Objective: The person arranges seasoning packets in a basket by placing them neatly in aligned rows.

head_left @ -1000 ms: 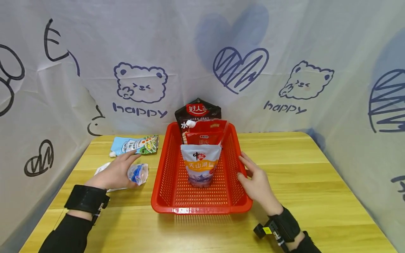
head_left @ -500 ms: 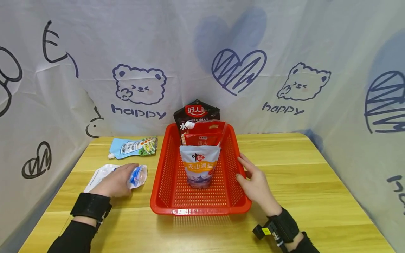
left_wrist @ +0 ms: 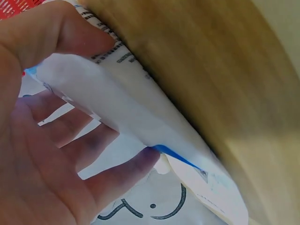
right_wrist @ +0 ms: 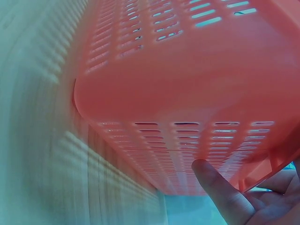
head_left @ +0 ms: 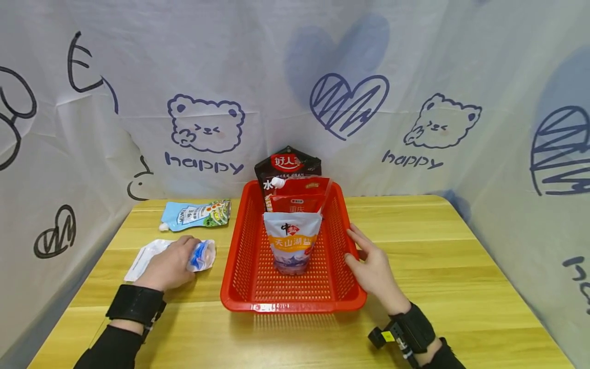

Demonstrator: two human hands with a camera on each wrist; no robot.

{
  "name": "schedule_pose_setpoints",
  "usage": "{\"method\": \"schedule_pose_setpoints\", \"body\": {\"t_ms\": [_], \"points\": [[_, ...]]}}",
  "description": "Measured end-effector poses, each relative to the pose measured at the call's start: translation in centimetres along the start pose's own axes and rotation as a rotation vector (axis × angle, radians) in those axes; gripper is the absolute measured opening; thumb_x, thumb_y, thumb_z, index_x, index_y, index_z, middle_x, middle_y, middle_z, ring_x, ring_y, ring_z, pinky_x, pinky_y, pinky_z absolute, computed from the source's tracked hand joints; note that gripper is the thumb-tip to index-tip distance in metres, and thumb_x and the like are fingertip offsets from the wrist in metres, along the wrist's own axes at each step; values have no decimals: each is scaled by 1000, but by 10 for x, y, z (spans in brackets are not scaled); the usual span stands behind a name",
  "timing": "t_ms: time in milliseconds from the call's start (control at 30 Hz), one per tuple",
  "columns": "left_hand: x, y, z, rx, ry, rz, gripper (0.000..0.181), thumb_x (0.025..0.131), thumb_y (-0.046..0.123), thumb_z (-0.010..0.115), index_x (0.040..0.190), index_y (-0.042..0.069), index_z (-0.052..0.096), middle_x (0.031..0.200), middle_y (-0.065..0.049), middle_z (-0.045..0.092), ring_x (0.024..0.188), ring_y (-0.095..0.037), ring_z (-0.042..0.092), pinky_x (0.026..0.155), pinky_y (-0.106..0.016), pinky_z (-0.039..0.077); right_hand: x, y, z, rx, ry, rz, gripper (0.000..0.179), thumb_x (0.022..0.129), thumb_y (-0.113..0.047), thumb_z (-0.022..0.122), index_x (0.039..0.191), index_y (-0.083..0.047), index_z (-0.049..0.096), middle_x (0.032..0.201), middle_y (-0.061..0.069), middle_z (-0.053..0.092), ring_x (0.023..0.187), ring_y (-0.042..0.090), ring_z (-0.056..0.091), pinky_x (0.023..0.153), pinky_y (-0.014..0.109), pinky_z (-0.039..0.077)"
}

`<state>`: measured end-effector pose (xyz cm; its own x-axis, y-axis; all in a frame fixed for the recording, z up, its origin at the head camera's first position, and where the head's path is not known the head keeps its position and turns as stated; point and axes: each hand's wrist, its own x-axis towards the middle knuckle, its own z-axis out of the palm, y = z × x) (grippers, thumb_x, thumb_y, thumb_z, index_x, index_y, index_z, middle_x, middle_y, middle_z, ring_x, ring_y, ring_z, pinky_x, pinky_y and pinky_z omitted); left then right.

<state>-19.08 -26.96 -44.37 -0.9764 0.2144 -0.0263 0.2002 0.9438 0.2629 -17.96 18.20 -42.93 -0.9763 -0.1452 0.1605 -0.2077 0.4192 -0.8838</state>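
Observation:
My left hand [head_left: 169, 264] is over a white and blue plastic pouch [head_left: 203, 256] lying on the table left of the basket. In the left wrist view the thumb is on one side of the pouch [left_wrist: 108, 98] and the fingers curl along the other, gripping it. My right hand [head_left: 374, 269] holds the right rim of a red plastic basket [head_left: 295, 307], its thumb against the outer wall [right_wrist: 164, 98]. Inside the basket stand a salt pouch [head_left: 292, 245], a red spouted pouch [head_left: 299, 193] behind it and a black packet [head_left: 288, 166] at the back.
A light blue Heinz pouch [head_left: 195, 214] with a white cap lies on the table behind my left hand. The wooden table [head_left: 442, 277] extends to the right of the basket. A white cloth with drawings [head_left: 286, 77] hangs behind and at the sides.
My left hand has drawn back toward me, away from the Heinz pouch, and its fingers have closed in on the white and blue pouch. My right hand stays on the basket rim.

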Motion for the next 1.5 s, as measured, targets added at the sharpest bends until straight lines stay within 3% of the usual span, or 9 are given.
{"method": "schedule_pose_setpoints", "body": {"t_ms": [133, 367, 667, 1000, 1233, 1500], "points": [[-3, 1, 1, -10, 30, -3, 74, 70, -2, 84, 138, -7, 54, 142, -30, 51, 121, -48, 58, 91, -66, 54, 0, -1, 0, -1, -2, -2, 60, 98, 2, 59, 156, 0, 44, 168, 8, 34, 115, 40, 69, 78, 35, 64], [-10, 5, -1, -37, 110, 42, 70, 73, -2, 85, 137, -7, 57, 141, -28, 54, 120, -46, 60, 92, -65, 54, 2, -1, 0, -16, 0, -4, 59, 98, 2, 59, 156, 0, 44, 168, 8, 34, 114, 40, 69, 78, 37, 64], [-20, 25, -18, -36, 216, 102, 72, 71, -8, 84, 138, -4, 58, 143, -24, 54, 122, -45, 60, 88, -64, 56, 1, 0, 0, -10, 4, 2, 59, 99, 2, 59, 156, 0, 44, 168, 8, 34, 114, 39, 69, 78, 35, 64], [-36, 57, -45, -53, 323, 168, 76, 70, -7, 86, 140, 0, 57, 145, -20, 54, 124, -43, 59, 82, -60, 60, -1, 0, 0, 3, -5, 21, 59, 99, 1, 59, 156, -2, 44, 168, 5, 33, 113, 38, 69, 77, 35, 64], [-46, 87, -61, -38, 397, 252, 77, 71, -5, 90, 140, 5, 58, 145, -16, 55, 123, -39, 61, 79, -56, 62, -2, 1, -2, 15, -7, 21, 58, 100, -1, 59, 157, -3, 44, 169, 5, 33, 113, 38, 69, 76, 35, 64], [-56, 118, -69, -34, 448, 309, 79, 70, 1, 95, 140, 10, 58, 148, -13, 55, 130, -35, 59, 78, -52, 63, 1, -1, -8, -44, -42, -22, 58, 100, -4, 63, 155, 2, 44, 167, 13, 33, 121, 44, 64, 81, 38, 64]]}}
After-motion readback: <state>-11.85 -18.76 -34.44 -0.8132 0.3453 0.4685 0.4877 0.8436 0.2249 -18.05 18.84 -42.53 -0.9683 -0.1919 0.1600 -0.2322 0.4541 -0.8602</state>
